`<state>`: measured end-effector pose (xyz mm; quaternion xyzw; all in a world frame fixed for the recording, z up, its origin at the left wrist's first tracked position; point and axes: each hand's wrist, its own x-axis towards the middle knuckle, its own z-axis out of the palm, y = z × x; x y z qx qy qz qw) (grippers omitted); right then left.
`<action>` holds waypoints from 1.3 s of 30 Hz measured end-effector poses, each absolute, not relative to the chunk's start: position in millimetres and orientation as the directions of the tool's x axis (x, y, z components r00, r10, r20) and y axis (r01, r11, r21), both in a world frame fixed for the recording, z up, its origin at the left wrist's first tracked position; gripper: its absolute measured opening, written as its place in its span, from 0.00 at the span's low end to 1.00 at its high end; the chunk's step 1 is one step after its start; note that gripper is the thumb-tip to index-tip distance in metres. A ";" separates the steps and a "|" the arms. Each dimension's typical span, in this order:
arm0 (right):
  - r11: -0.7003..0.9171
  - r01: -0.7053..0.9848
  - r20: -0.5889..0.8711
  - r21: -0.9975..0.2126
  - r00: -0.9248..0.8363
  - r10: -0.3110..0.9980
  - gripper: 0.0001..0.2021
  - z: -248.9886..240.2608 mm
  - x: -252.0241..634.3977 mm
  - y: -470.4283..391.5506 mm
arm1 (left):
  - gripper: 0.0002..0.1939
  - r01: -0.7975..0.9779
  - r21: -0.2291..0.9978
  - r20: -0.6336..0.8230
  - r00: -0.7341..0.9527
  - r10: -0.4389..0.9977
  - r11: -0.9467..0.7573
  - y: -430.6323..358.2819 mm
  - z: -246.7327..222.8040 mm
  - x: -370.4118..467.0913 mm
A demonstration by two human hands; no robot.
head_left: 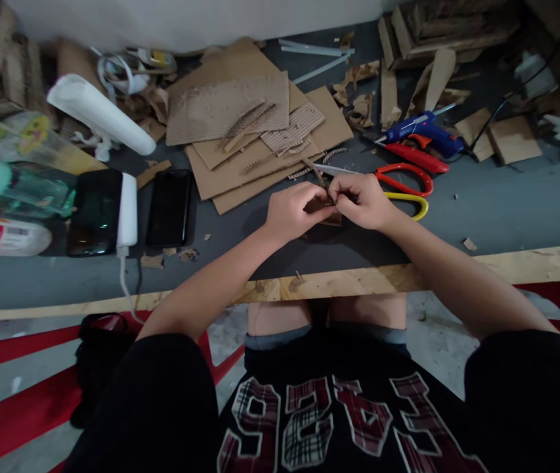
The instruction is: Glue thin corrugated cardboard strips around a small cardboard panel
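My left hand (295,209) and my right hand (362,199) meet over the front of the grey table. Both pinch a thin strip of corrugated cardboard (317,173), which sticks up between the fingertips; its lower end is hidden by them. A small brown cardboard piece (331,219) shows just below the fingers. Scissors with red and yellow handles (406,179) lie beside and partly behind my right hand, their blade pointing left. Beyond the hands lie stacked cardboard sheets (240,177) with several cut corrugated strips on top.
A blue glue gun (425,131) and a red box cutter (416,157) lie at the right. Two phones, the nearer one a black phone (169,207), a white power bank (127,210) and bottles stand or lie left. Glue sticks (316,49) and cardboard scraps are at the back.
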<state>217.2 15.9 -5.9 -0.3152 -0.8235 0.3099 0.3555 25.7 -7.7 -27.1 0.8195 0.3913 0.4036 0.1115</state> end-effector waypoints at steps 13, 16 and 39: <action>0.666 0.238 0.408 -0.707 -0.632 0.659 0.04 -1.2 219.3 16.9 | 0.20 0.450 0.498 0.591 0.451 0.669 -0.742 -9.4 -23.0 25.7; 0.654 0.231 0.393 -0.721 -0.641 0.660 0.05 -0.5 219.0 16.7 | 0.17 0.400 0.498 0.607 0.473 0.639 -0.769 -9.1 -21.8 26.4; 0.649 0.210 0.556 -0.731 -0.367 0.746 0.10 -2.5 223.5 10.1 | 0.14 0.414 0.615 0.633 0.248 0.734 -0.671 -9.9 -20.8 25.9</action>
